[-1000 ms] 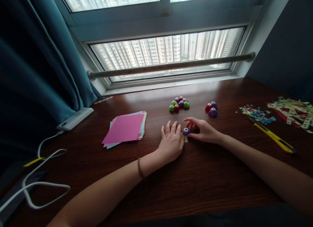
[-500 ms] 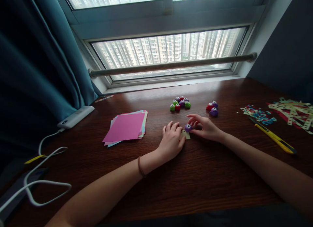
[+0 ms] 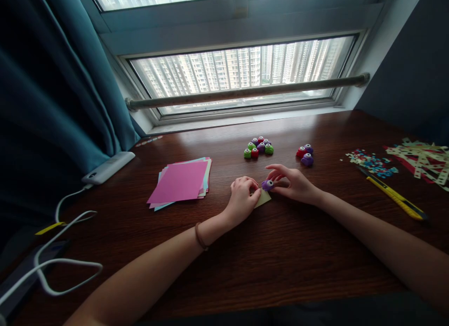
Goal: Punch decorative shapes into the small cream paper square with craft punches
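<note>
Between the thumb and fingers of my right hand [image 3: 293,183] is a small purple craft punch [image 3: 267,185], tilted so its round white top with a dark star faces right. My left hand [image 3: 243,195] has its fingers curled and thumb pressed in, pinching a pale yellow piece of paper [image 3: 263,199]. The paper's free corner points right, just below the punch. Whether its upper edge sits in the punch's slot I cannot tell.
Several coloured punches [image 3: 261,148] cluster behind my hands, with a smaller group [image 3: 305,154] to the right. Stacked coloured paper [image 3: 179,181] lies left. A yellow utility knife [image 3: 396,196], paper confetti [image 3: 372,162] and punched strips [image 3: 424,160] lie right. A white power bank [image 3: 108,168] is far left.
The purple punch has tipped from facing up to facing right and shifted slightly left. My left fingers, flatter before, are now curled around the paper, which has turned a little.
</note>
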The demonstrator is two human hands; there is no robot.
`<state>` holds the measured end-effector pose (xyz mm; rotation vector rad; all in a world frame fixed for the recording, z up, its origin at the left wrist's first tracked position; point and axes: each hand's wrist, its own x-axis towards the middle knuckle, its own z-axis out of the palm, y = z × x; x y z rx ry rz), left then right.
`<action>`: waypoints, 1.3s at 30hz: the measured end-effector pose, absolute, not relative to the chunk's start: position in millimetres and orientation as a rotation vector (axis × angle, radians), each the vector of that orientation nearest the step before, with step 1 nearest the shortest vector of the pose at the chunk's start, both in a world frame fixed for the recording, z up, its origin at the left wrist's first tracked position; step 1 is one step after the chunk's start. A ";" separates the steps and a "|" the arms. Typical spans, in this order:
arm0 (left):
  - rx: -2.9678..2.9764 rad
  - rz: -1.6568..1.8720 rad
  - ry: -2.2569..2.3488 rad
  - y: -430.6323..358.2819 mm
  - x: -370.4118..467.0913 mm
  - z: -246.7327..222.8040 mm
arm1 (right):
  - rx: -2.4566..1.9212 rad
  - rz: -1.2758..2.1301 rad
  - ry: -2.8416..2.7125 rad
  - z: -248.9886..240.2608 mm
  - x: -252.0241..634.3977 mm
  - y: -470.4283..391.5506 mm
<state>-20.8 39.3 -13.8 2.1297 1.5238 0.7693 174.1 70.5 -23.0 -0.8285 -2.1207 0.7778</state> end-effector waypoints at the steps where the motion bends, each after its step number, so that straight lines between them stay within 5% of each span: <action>1: 2.125 0.770 1.526 39.5 -20.9 -14.2 | -0.827 0.780 -2.121 -22.9 174.2 70.5; 28: 2.187 0.740 1.458 41.3 -22.4 -19.4 | -0.816 0.551 -2.082 -21.5 164.4 59.3; 34: 2.196 0.711 1.443 41.1 -22.4 -19.0 | -0.860 0.713 -2.095 -19.2 162.0 57.5; 39: 1.931 0.998 1.418 45.0 -24.5 -26.5 | -0.946 0.688 -1.922 -18.6 161.1 60.1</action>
